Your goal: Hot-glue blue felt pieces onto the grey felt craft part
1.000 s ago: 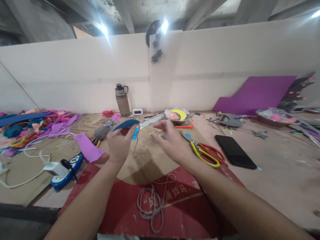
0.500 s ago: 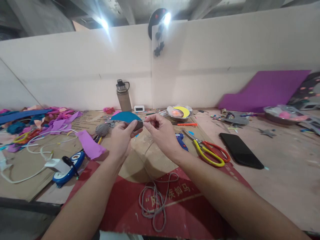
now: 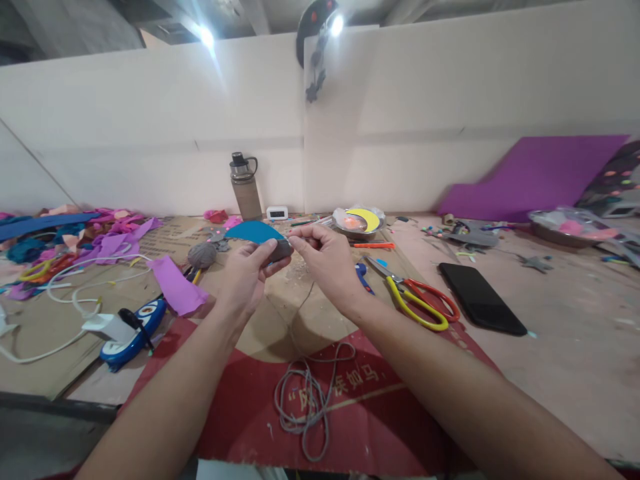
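My left hand [image 3: 247, 270] is closed on a curved blue felt piece [image 3: 255, 231] with a dark grey part [image 3: 281, 251] along its lower side. At the piece's right edge, the fingertips of my right hand [image 3: 325, 257] are pinched together on a thin grey cord. The exact spot between the fingertips is too small to make out. From below my right hand the cord runs down to a loose tangle of grey cord [image 3: 305, 400] on the red printed board [image 3: 240, 413].
Scissors [image 3: 417, 300] with yellow and red handles and a black phone [image 3: 480, 299] lie to the right. A blue glue gun [image 3: 364, 277] is partly behind my right hand. Farther back stand a bottle [image 3: 246, 190] and a metal bowl [image 3: 357, 232]. Leftward are a blue power strip [image 3: 135, 333] and felt scraps [image 3: 177, 287].
The view has tilted slightly downward. My left fingers have shifted on the felt piece, showing more of its grey part. My right hand stays pinched at its edge.
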Action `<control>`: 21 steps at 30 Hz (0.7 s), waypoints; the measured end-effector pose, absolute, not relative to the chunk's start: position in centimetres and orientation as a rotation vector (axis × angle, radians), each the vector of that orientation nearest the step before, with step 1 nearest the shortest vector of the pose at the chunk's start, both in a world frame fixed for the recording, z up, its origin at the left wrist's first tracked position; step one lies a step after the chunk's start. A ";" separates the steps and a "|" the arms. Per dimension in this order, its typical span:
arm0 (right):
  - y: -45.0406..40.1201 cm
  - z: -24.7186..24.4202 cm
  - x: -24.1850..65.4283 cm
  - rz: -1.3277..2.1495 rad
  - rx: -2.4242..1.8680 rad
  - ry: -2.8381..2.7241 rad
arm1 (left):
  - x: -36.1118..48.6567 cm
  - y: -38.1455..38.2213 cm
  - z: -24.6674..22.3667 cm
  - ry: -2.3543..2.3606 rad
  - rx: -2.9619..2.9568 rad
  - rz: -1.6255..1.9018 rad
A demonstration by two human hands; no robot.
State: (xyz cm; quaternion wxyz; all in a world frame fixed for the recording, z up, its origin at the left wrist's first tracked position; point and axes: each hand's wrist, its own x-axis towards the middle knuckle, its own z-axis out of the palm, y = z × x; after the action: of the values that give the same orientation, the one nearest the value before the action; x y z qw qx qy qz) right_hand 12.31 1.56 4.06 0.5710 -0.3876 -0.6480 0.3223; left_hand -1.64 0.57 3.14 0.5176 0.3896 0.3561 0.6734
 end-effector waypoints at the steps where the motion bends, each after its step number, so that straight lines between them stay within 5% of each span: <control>1: 1.6 4.1 12.3 0.776 -0.912 -1.516 | -1.7 0.6 3.1 0.851 0.939 1.611; 21: 1.5 4.4 12.1 1.109 -0.759 -1.447 | -2.0 0.5 3.4 0.868 0.955 1.508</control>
State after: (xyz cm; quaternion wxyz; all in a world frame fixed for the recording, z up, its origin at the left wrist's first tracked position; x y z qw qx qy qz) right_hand 12.06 1.51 4.38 0.5509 -0.3209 -0.6115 0.4687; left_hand -1.98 0.45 3.45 0.5468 0.4027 0.3662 0.6362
